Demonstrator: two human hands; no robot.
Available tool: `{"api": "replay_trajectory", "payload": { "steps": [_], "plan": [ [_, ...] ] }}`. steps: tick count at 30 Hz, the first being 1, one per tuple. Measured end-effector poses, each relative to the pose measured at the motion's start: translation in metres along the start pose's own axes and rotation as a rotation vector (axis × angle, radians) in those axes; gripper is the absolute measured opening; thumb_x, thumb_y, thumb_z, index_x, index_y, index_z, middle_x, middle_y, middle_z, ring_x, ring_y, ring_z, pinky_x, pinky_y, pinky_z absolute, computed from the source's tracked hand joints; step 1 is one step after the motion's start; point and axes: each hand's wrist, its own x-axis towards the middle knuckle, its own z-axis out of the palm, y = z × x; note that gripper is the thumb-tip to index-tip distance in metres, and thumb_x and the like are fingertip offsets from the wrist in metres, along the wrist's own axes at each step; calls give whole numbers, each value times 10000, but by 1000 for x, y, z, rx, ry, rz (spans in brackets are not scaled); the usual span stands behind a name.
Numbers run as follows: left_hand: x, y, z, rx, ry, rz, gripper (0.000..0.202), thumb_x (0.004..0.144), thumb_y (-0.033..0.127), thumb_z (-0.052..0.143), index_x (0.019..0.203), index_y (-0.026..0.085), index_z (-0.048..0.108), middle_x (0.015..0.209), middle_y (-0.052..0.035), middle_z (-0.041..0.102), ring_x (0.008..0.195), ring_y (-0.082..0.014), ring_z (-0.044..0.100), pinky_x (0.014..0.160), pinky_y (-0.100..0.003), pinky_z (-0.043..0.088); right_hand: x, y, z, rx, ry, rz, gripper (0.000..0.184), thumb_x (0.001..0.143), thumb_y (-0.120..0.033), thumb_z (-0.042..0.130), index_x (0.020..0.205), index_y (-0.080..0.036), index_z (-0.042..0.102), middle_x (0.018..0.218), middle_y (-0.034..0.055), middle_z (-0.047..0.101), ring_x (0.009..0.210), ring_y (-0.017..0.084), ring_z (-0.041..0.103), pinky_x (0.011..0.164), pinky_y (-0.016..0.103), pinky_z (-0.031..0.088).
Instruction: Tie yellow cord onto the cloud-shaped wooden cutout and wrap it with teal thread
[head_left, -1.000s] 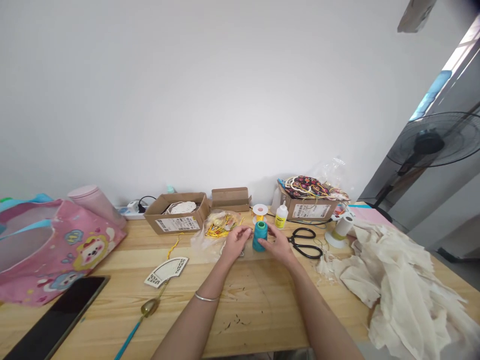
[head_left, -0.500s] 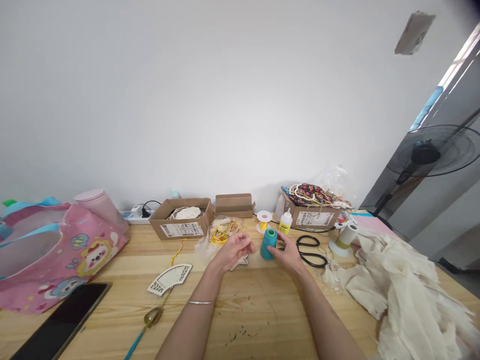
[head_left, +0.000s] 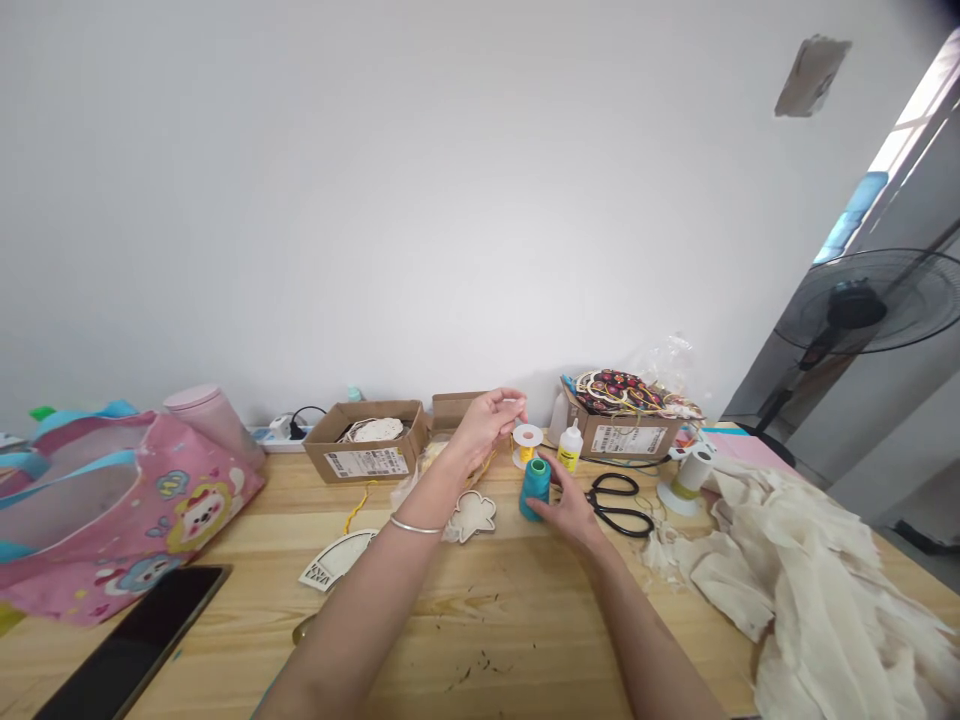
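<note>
My right hand [head_left: 568, 510] is wrapped round a teal cone of thread [head_left: 535, 488] that stands upright on the table. My left hand [head_left: 491, 428] is raised above the tabletop with thumb and fingertips pinched together; anything between them is too fine to make out. Below it lies a pale cloud-shaped wooden piece [head_left: 473, 515]. Just behind the cone are a white spool of yellow cord [head_left: 527, 446] and a white glue bottle with a yellow label [head_left: 570, 448]. Black-handled scissors [head_left: 621, 505] lie to the right of my right hand.
Cardboard boxes stand along the wall, one with pale pieces [head_left: 365, 462], another with patterned items [head_left: 626, 440]. Cream cloth [head_left: 810, 580] is heaped at right. On the left are a pink bag [head_left: 180, 510], a phone [head_left: 135, 640] and a fan-shaped piece [head_left: 334, 562] partly behind my left arm.
My left hand has risen and moved away from me, uncovering the cloud-shaped piece. My right hand stays on the thread cone in nearly the same spot.
</note>
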Motion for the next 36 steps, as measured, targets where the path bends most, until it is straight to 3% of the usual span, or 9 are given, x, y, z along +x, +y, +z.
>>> {"api": "replay_trajectory", "payload": {
  "steps": [7,12,16,21,23,26,31,36],
  "plan": [
    [7,29,34,-16,-50,91,224,670,285,621,811,133,536,582,18,557,370,11,281,358,-129,170,2,-1,-1,19,0,5,666,552,-140,623,1182,-216,422,1126,60,545,1016,208,514,891,393,384],
    [-5,50,44,-100,-97,130,161,700,242,604,808,142,539,568,27,550,359,18,274,360,-122,182,2,4,-3,9,-35,12,689,549,-165,647,1195,-220,413,1139,63,533,1041,213,493,899,397,372],
    [-35,70,32,-112,-68,176,116,716,207,588,820,169,551,508,54,509,332,23,242,340,-115,150,2,9,-4,9,-42,8,686,545,-176,663,1187,-218,425,1097,60,559,1009,210,514,881,395,385],
    [-82,101,3,-90,92,278,76,708,205,592,775,199,558,402,91,366,301,9,200,318,-121,119,1,7,-4,9,-42,61,669,549,-168,659,1177,-222,434,1164,62,518,1026,207,503,902,389,370],
    [-94,115,-6,-102,171,333,16,739,182,553,740,198,553,408,90,348,293,14,183,313,-122,106,1,6,-4,19,-51,64,659,559,-160,650,1176,-223,431,1189,61,499,1042,203,493,912,385,361],
    [-102,129,-14,-118,214,407,95,777,148,490,714,192,546,409,88,340,282,13,177,311,-129,91,1,6,-3,19,-59,68,660,560,-156,651,1178,-221,427,1179,62,506,1041,202,494,913,384,361],
    [-104,125,-21,-111,179,402,40,760,179,527,738,186,559,424,85,398,279,12,193,300,-123,117,2,0,-7,-13,-28,23,660,563,-198,668,1177,-211,427,1143,73,530,1029,207,502,889,379,383],
    [-110,108,-17,-115,104,321,113,681,233,636,763,188,572,425,84,451,291,10,182,295,-119,171,12,-33,-12,-243,46,-223,516,621,-297,652,1108,-211,505,1136,86,528,1056,216,469,898,389,366]
  ]
}}
